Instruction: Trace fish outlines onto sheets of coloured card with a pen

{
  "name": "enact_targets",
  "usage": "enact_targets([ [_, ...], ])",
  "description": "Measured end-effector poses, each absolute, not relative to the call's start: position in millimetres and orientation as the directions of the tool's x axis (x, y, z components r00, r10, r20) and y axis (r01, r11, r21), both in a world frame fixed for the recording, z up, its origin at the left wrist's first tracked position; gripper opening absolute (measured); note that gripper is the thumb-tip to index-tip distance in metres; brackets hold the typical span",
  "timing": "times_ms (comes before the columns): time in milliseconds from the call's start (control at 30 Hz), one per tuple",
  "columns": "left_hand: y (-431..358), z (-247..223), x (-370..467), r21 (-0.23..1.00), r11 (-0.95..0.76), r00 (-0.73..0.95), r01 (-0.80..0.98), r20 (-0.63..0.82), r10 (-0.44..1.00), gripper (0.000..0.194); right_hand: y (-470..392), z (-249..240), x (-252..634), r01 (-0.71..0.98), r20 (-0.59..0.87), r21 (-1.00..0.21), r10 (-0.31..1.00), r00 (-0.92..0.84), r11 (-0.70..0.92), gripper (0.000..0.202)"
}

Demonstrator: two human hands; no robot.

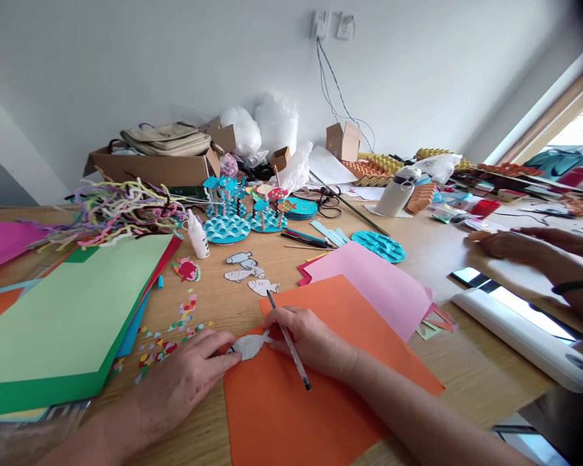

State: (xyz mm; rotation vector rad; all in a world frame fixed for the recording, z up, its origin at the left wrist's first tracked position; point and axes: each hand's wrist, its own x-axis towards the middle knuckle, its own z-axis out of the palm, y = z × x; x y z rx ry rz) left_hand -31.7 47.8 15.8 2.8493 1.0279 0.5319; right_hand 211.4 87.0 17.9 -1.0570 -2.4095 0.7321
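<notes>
A grey paper fish (249, 347) lies on an orange sheet (315, 401) near its left edge. The fingertips of my left hand (189, 369) press on the fish's head end, fingers together. My right hand (311, 340) has its fingers closed round a pen (294, 353) and touches the fish at its tail. The pen slants, its dark cap end toward me and its other end pointing up and away. Several cut-out paper fish (263, 287) lie just beyond the orange sheet, and a red and green one (187, 269) is to their left.
Green sheets (78, 310) are stacked at left, with confetti (160, 349) beside them. A glue bottle (197, 236), blue fish stands (227, 230) and pink paper (364, 285) lie beyond my hands. Another person's hands (519, 249) are at right, near a white device (525, 340).
</notes>
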Motion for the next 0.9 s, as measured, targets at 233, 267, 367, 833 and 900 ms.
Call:
enact_targets([
  [233,56.5,22.2,-36.5,0.366,-0.725,0.730,0.584,0.152,0.666,0.038,84.7,12.0,205.3,0.515,0.166,-0.651,0.766,-0.620,0.558,0.014],
  [267,58.5,23.2,-37.2,0.399,-0.712,0.729,0.578,0.139,0.670,0.039,84.2,11.5,204.8,0.512,0.167,-0.655,0.767,-0.620,0.556,0.014],
  [367,64.0,23.5,-39.6,0.479,-0.680,0.726,0.555,0.119,0.677,0.039,83.2,10.5,203.8,0.508,0.169,-0.661,0.769,-0.617,0.552,0.016],
  [833,60.0,19.4,-36.0,0.451,-0.672,0.703,0.587,0.127,0.699,0.027,80.8,9.1,197.8,0.532,0.208,-0.620,0.774,-0.598,0.577,0.018],
  [900,59.8,16.5,-35.4,0.424,-0.701,0.715,0.573,0.160,0.681,0.024,80.6,9.2,197.0,0.537,0.208,-0.616,0.777,-0.595,0.576,0.018],
])
